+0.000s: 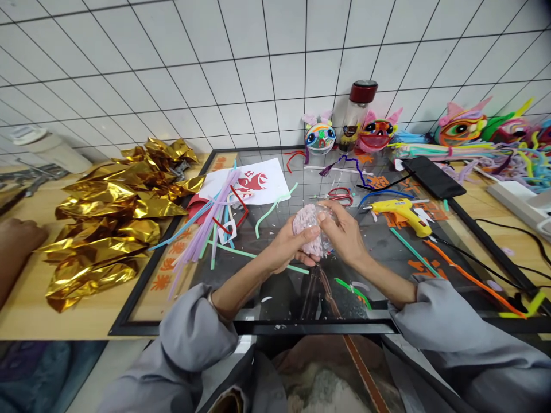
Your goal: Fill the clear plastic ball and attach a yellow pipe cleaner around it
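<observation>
Above the middle of the dark glass panel (275, 298), my left hand (286, 244) grips a clear rounded piece partly covered in pale pink fuzzy strips (306, 226). Its thumb lies across the pink side. My right hand (344, 229) is closed on the clear side of the same piece, its thumb and fingers pressing near the edge of the pink. The far underside of the piece is hidden by my fingers. Just beyond my hands lie red-handled scissors (340, 196). A yellow glue gun (404, 215) rests to the right.
Gold foil (116, 212) heaps on the left, near another person's hand (21, 238). Pipe cleaners (215, 212) lie over white paper (275, 178). A bottle (357, 115) and decorated round heads (319, 137) stand by the wall. A black phone (434, 178) and cables (516, 226) are right.
</observation>
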`<act>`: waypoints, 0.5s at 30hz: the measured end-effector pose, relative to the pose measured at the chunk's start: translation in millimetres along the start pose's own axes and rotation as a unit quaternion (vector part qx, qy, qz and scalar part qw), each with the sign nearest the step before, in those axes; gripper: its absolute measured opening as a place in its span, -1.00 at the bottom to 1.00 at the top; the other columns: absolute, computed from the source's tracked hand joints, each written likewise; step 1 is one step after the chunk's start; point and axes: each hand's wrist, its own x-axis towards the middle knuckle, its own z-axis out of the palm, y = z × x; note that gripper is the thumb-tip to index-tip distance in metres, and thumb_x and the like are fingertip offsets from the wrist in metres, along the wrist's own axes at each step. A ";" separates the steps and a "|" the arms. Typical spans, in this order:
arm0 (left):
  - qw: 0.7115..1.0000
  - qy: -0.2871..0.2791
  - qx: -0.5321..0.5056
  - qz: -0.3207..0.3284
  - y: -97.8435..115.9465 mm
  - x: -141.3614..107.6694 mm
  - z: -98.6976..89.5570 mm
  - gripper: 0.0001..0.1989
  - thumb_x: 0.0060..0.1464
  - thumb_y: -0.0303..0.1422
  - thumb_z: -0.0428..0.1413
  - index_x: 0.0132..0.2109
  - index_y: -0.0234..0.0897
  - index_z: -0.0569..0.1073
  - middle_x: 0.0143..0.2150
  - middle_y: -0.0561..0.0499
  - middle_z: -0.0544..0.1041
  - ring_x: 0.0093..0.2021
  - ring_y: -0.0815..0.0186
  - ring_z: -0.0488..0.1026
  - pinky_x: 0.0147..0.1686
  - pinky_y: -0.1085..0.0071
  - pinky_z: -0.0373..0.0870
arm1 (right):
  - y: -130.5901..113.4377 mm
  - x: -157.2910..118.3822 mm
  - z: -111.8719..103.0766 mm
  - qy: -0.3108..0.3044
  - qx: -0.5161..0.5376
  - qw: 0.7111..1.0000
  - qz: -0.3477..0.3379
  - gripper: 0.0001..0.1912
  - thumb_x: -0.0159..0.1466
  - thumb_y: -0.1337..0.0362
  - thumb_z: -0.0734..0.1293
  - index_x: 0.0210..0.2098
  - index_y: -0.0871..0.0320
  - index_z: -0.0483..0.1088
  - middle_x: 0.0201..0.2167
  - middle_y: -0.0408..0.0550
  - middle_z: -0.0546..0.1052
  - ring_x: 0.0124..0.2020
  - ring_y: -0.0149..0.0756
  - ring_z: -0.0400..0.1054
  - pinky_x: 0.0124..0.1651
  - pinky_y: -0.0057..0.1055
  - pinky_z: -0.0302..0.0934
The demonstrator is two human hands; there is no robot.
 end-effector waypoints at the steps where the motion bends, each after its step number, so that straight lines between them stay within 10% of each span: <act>1: 1.000 0.000 0.000 0.000 -0.1 0.2 0.0 -0.16 -0.17 0.08 0.36 0.13 -0.27 0.25 -0.41 0.08 0.55 -0.56 0.40 0.53 -0.61 0.55 0.51 | -0.1 0.1 0.1 0.000 -0.001 1.000 0.001 -0.60 0.25 -0.02 0.24 -0.07 0.09 0.44 -0.27 -0.04 0.56 -0.24 -0.10 0.39 -0.18 -0.20 0.31; 15: 0.998 0.042 0.046 0.009 -3.3 0.9 -0.8 -0.20 0.01 0.10 0.24 0.21 -0.25 0.14 -0.32 0.04 0.53 -0.59 0.40 0.48 -0.62 0.48 0.48 | -1.0 -2.0 6.3 0.012 0.024 0.999 0.028 -0.58 0.27 -0.07 0.23 -0.01 0.05 0.34 -0.35 -0.11 0.47 -0.34 -0.19 0.35 -0.26 -0.28 0.25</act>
